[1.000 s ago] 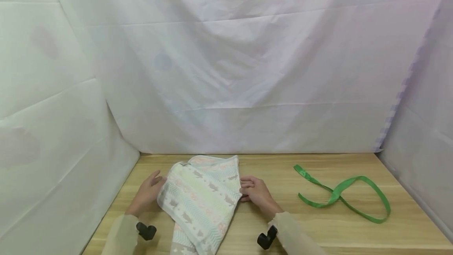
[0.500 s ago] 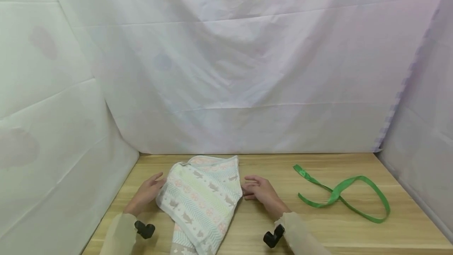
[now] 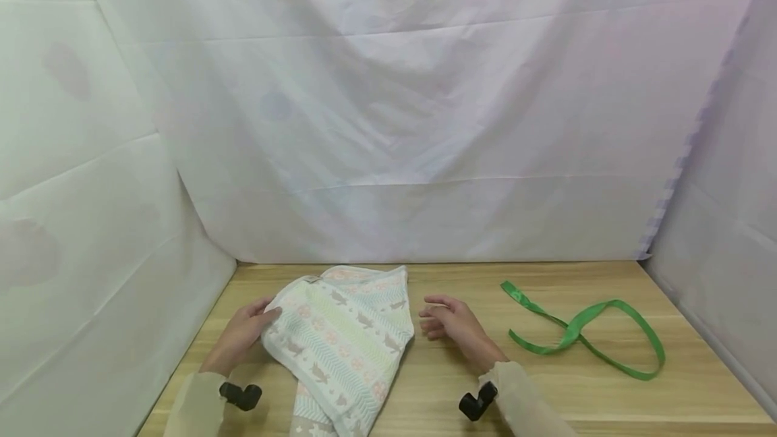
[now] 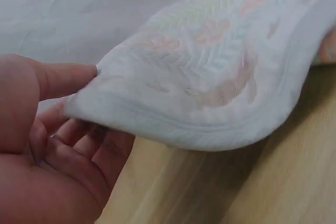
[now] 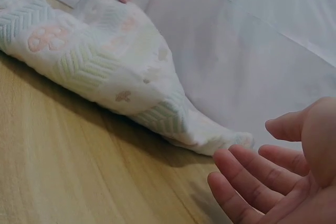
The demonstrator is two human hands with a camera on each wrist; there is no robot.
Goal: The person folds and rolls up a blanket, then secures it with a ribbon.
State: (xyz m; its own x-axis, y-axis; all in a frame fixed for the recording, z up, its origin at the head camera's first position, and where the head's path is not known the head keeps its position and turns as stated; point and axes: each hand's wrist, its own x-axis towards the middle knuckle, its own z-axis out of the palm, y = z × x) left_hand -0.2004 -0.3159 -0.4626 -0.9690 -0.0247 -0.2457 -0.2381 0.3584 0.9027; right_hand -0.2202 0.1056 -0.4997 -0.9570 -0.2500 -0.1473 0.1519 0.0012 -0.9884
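A folded, patterned towel (image 3: 340,342) in white with pastel stripes and grey animal shapes lies on the wooden table, left of centre. My left hand (image 3: 241,332) pinches its left edge; in the left wrist view the thumb rests on top of the towel (image 4: 210,87) and the fingers reach underneath, raising that edge. To the right of the towel, my right hand (image 3: 455,329) is apart from it with relaxed fingers and nothing in them. The right wrist view shows the right hand's fingers (image 5: 252,179) loosely spread close to the towel's end.
A green ribbon (image 3: 583,329) lies in a loop on the right part of the table (image 3: 461,396). White cloth (image 3: 388,120) hangs behind the table and along both sides. A black wrist camera (image 3: 239,396) sits on each sleeve.
My right hand has drawn away from the towel's right edge, to the right. The left hand has taken hold of the left edge and pulled it slightly left.
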